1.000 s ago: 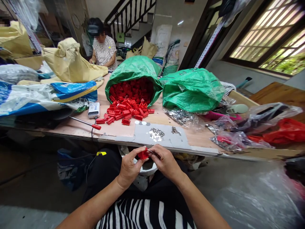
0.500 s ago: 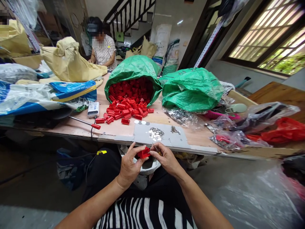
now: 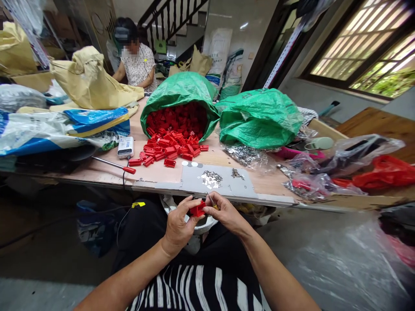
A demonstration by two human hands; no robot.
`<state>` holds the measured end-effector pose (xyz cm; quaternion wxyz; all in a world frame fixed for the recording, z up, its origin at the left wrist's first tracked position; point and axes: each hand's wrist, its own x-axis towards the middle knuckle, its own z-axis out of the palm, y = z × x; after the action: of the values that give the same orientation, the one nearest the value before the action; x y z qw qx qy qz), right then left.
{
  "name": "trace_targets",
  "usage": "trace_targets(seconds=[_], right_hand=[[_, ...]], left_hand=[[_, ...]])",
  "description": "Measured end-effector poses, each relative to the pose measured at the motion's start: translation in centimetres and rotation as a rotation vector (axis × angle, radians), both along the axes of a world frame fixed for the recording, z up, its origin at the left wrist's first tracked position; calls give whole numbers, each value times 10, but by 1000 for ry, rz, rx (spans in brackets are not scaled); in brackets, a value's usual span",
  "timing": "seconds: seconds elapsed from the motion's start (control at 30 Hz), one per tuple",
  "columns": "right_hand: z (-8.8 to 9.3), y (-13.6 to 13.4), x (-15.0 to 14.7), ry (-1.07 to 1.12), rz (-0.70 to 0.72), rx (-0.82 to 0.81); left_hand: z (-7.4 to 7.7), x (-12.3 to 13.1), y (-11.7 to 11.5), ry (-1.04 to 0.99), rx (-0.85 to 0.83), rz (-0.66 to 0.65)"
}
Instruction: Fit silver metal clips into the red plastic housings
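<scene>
Between the thumb and fingers of my left hand is a small red plastic housing, held just below the table's front edge. My right hand is closed on a thin pointed metal tool with a yellow handle, and its fingertips meet the right end of the housing. Whether those fingertips also pinch a small part is hidden. On the table beyond my hands, a pile of small shiny metal pieces lies on a grey sheet, with a smaller heap of brownish metal bits to its right.
A green sack spills many red housings onto the table. Another green sack lies to its right. At left are a white device and a red-handled rod. A white-lined container stands below my hands. A co-worker sits opposite.
The tool in my right hand has tilted, and more of its yellow handle shows. Both hands stay together at the red housing, and the view has shifted slightly.
</scene>
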<state>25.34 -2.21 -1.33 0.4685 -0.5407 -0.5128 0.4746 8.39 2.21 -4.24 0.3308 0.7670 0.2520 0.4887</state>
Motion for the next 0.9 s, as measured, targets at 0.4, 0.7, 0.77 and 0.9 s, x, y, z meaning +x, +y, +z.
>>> trace_targets(seconds=[0.4, 0.7, 0.77, 0.9], right_hand=[[21, -11, -6, -469, 129, 139], [30, -11, -6, -671, 252, 122], [31, -10, -7, -695, 252, 95], [32, -8, -9, -681, 262, 67]], left_hand=[[16, -3, 16, -230, -831, -365], [18, 1, 15, -301, -1018, -415], [19, 3, 15, -268, -1005, -417], [22, 3, 15, -202, -963, -413]])
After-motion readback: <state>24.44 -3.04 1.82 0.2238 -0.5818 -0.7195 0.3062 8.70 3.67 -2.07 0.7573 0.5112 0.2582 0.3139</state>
